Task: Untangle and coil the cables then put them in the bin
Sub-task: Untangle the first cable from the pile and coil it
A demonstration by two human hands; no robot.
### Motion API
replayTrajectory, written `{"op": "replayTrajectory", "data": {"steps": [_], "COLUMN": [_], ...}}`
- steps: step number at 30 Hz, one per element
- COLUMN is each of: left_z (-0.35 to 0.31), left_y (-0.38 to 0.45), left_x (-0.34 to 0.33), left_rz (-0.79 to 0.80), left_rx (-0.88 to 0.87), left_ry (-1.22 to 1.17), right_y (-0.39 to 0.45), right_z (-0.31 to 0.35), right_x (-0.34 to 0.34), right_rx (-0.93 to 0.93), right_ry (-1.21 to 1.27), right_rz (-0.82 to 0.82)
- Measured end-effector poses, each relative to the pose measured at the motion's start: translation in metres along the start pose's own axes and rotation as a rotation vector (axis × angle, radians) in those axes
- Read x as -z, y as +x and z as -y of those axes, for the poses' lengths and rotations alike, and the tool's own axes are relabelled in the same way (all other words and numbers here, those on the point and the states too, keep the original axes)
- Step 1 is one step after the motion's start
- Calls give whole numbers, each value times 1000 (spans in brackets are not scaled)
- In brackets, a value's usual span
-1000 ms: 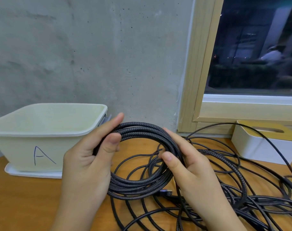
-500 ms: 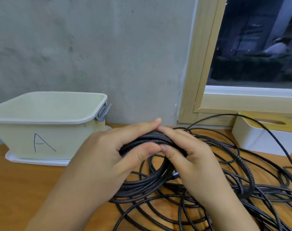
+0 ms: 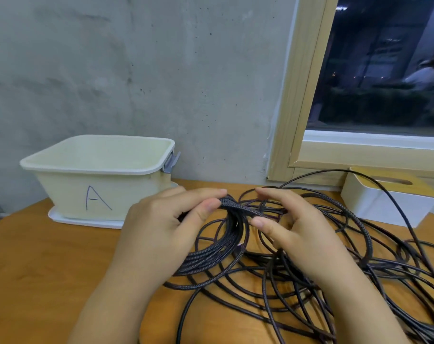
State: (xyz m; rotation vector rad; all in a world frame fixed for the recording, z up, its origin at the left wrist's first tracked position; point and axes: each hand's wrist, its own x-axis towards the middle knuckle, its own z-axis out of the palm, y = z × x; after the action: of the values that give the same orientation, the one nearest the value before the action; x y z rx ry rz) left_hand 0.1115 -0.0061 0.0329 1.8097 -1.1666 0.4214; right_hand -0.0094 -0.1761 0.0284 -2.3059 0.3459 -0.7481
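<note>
We face a grey concrete wall, a pale wood-framed window showing darkness, above our wooden table.

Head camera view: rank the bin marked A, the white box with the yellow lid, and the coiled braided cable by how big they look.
1. Bin: largest.
2. White box and coiled cable, held by the left hand: look about alike. The box is cut off by the frame edge and the coil is nearer, so no ranking.
</note>
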Motion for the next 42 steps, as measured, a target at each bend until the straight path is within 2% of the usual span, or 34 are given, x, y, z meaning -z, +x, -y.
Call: {"op": "replayTrajectory", "data": {"steps": [4, 10, 13, 18, 21, 23, 24, 25, 27, 28, 29, 31, 34, 38, 42], "left_z": [-25, -75, -96, -120, -131, -138, -141, -144, -151, -154, -157, -161, -163, -164, -164], "left_y": [-22, -66, -94, -135, -152, -163, -168, -173, -180, -183, -185, -188, -191, -196, -201], "left_x": [15, 36, 43, 58, 71, 80, 85, 89, 96, 99, 102, 105, 108, 105, 96], "left_rz": [-65, -155, -186, -241, -312, -367, -382, -392, -403, -402, -397, -383, -363, -363, -380], "left_rx": [-18, -45, -45, -17, -18, -28, -34, -45, -84, -110, -140, -186, -204, -164, -122], "left_ry": [-17, -109, -162, -259, -311, -324, -333, -328, -287, -268, -251, -240, -278, -351, -507], "right_y": [-35, -102, -145, -212, -238, -249, -253, -256, -260, -260, -259, -255, -251, -257, -262], "right_z": [14, 36, 39, 52, 62, 71, 78, 88, 108, 118, 127, 140, 139, 120, 113], "right_x": [20, 55, 71, 81, 75, 68, 65, 63, 59, 57, 53, 41, 18, 0, -7], "right_rx": [-108, -269, -406, -541, -510, -460, -436, -376, -179, -52, 33, 71, -117, -350, -440], "right_ry": [-49, -48, -103, -269, -509, -515, -466, -393, -236, -189, -150, -78, -95, 87, 276], "right_rz": [-32, -271, -296, -95, 188, 254, 195, 63, -288, -407, -453, -347, -90, 31, 102]}}
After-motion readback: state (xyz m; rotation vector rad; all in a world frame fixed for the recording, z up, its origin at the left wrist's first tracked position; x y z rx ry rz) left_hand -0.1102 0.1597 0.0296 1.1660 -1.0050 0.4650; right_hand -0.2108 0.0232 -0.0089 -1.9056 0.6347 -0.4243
